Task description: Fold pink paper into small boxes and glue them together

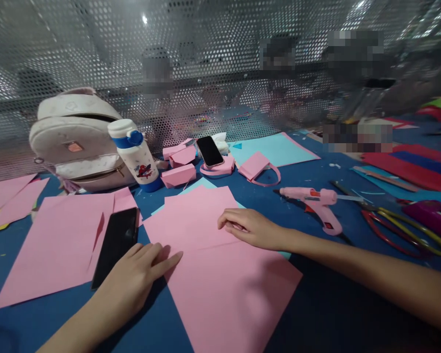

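A sheet of pink paper (228, 294), with a crease or edge across it, lies in front of me over other pink sheets (202, 201) and light blue paper (202, 184). My left hand (141, 269) rests at its left edge, thumb stretched onto the sheet and the other fingers bent. Part of that hand lies by the lower end of a dark phone (117, 240). On the pink paper's right side sits my right hand (252, 228), palm down, fingers loosely bent and apart from the thumb. I see nothing held in either hand.
Pink sheets (59, 240), a backpack (77, 132) and a bottle (135, 157) stand or lie left. Small pink paper bags (257, 166) and a second phone (209, 151) are behind. Right are a glue gun (312, 196) and scissors (400, 228). Perforated metal (213, 59) backs the table.
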